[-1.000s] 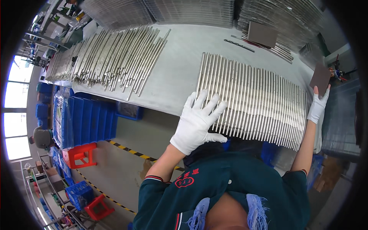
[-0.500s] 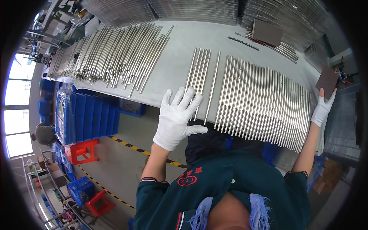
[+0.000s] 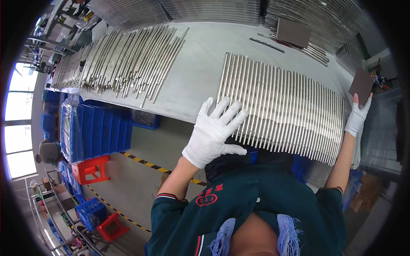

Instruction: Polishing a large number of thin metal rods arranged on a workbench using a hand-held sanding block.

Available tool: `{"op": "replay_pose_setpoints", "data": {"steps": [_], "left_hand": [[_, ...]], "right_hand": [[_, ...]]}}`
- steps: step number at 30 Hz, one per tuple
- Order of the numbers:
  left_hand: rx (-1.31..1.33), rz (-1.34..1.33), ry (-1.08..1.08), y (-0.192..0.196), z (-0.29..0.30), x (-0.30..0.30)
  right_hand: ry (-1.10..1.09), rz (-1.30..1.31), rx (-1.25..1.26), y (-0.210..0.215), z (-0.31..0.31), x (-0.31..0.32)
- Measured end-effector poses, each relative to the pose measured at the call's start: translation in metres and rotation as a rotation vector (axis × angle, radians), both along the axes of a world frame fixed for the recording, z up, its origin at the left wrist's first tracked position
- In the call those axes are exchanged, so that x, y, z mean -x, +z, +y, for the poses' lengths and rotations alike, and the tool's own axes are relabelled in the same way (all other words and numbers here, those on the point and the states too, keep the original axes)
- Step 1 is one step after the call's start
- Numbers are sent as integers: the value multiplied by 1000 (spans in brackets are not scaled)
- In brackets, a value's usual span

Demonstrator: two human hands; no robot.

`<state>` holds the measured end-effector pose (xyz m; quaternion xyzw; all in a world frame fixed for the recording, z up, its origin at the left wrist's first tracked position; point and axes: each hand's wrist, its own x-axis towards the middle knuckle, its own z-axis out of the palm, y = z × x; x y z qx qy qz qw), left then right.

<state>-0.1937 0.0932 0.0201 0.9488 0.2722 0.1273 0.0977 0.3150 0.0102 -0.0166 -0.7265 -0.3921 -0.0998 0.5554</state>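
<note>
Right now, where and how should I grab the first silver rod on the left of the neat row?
Probably the far half of that rod, pinched from above and the left. It lies flat, straight and slim, with grey tabletop on its left and other rods close on its right. The gloved left grip seems to cover its near part.

Silver rods (image 3: 282, 111), white gloves (image 3: 213, 134)
The shirt (image 3: 247, 187) is dark green with a red emblem (image 3: 206, 199), the pads (image 3: 361, 86) brown, stools (image 3: 91, 163) red, floor tape (image 3: 147, 162) striped black and yellow.
</note>
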Motion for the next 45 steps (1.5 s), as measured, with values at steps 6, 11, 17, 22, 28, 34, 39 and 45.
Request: {"op": "replay_pose_setpoints", "data": {"steps": [6, 11, 17, 22, 28, 34, 39, 45], "left_hand": [[15, -56, 32, -4, 1, 8], [-24, 27, 116, -3, 4, 28], [-48, -20, 185, -5, 7, 44], [-32, 9, 124, -7, 2, 35], [34, -59, 11, -9, -6, 11], [23, -34, 12, -7, -7, 13], [-34, 23, 120, 0, -2, 34], [-57, 22, 94, 6, -4, 18]], "right_hand": [[-37, -73, 37, -2, 0, -4], [-24, -47, 32, -3, -1, -8], [29, 32, 25, -3, -1, -8], [27, 29, 28, -3, -1, -7], [24, -2, 28, -1, 0, -2], [66, 41, 8, 1, 1, 0], [-14, -90, 99, 2, 0, -1], [-8, -79, 70, 4, 2, 6]]}}
